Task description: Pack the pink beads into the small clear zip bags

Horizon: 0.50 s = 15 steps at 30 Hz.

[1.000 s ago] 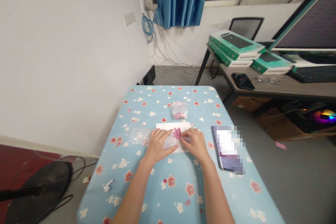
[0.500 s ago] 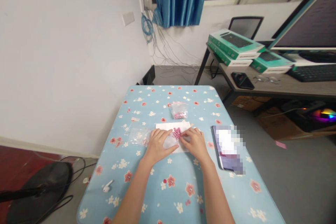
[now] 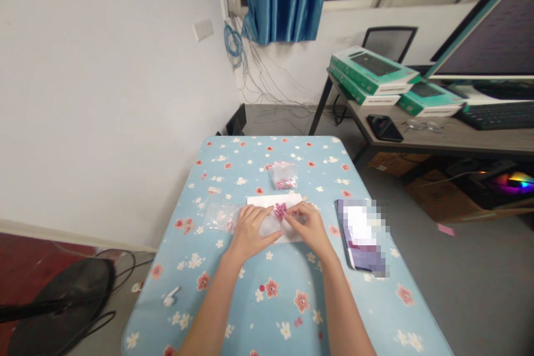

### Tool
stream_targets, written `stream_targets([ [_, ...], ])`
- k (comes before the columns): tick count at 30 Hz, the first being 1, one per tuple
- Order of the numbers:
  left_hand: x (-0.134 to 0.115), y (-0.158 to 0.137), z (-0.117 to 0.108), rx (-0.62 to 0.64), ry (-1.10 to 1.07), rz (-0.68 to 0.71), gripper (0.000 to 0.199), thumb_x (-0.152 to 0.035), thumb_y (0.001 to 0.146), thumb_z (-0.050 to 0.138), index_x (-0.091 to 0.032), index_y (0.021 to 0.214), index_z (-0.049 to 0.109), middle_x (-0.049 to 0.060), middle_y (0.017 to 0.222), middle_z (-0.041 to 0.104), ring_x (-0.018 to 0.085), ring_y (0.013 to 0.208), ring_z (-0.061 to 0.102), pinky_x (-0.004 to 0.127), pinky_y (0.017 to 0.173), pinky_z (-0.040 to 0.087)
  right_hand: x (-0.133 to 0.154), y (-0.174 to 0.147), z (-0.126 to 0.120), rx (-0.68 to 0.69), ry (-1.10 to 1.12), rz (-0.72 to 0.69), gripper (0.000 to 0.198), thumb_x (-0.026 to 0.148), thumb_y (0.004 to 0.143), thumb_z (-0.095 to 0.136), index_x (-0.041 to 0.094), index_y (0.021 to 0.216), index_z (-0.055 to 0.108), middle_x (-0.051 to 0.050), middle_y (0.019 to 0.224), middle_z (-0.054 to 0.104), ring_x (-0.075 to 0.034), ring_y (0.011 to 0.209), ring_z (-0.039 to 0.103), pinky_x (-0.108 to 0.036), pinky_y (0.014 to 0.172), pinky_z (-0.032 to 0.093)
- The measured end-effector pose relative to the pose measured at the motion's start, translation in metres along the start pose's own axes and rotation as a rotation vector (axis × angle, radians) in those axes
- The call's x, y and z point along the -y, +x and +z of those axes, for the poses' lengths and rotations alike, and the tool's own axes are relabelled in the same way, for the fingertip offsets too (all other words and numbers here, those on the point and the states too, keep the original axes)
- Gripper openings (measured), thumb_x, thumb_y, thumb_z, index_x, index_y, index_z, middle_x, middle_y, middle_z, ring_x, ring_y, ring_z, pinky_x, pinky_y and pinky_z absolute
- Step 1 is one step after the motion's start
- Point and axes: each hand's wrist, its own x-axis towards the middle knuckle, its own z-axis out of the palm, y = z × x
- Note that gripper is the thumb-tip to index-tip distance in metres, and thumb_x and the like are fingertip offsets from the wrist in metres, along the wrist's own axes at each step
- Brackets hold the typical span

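Observation:
A bunch of small pink bead-like pieces (image 3: pixel 279 211) lies on a white sheet of paper (image 3: pixel 255 200) in the middle of the table. My left hand (image 3: pixel 250 227) rests on the sheet's left side, fingers stretched and thumb spread toward the bunch. At the bunch's right edge, my right hand (image 3: pixel 306 221) has thumb and index finger pinched together; whatever is between them is too small to make out. Beyond the paper is a clear zip bag (image 3: pixel 285 176) with pink pieces inside. Partly behind my left hand lies another clear plastic bag (image 3: pixel 219 217).
A tablet-like device (image 3: pixel 346 233) lies at the right of the flowered table (image 3: pixel 267 334), its screen partly blurred out. An earbud (image 3: pixel 171 296) is near the left edge. Green keyboard boxes (image 3: pixel 371 72) and a phone (image 3: pixel 384 128) sit on the desk to the right.
My right hand's fingers have lifted and curled slightly at the bunch's right edge. My left hand stays in place on the paper.

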Motion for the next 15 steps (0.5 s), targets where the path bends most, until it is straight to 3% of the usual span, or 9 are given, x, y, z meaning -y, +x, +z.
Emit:
stream_targets([
  [4, -0.0013, 0.0002, -0.0007, 0.012, -0.023, 0.005, 0.052, -0.047, 0.075, 0.067, -0.019, 0.116, 0.055, 0.006, 0.098, 0.066, 0.023, 0.094, 0.057, 0.041, 0.091, 0.039, 0.0065, 0.0002, 0.0035, 0.06, 0.137, -0.015, 0.01, 0.028, 0.08, 0.062, 0.021, 0.074, 0.065, -0.002, 0.075, 0.063, -0.019, 0.078, 0.054, -0.033, 0.077, 0.037],
  [15, -0.0019, 0.0003, -0.0013, 0.014, -0.047, 0.01, 0.052, -0.047, 0.073, 0.069, -0.019, 0.115, 0.056, 0.006, 0.097, 0.066, 0.023, 0.092, 0.058, 0.041, 0.089, 0.04, 0.0059, -0.0011, 0.0086, 0.141, 0.145, -0.034, 0.007, 0.025, 0.08, 0.063, 0.022, 0.076, 0.068, -0.002, 0.078, 0.064, -0.019, 0.083, 0.054, -0.034, 0.08, 0.037],
])
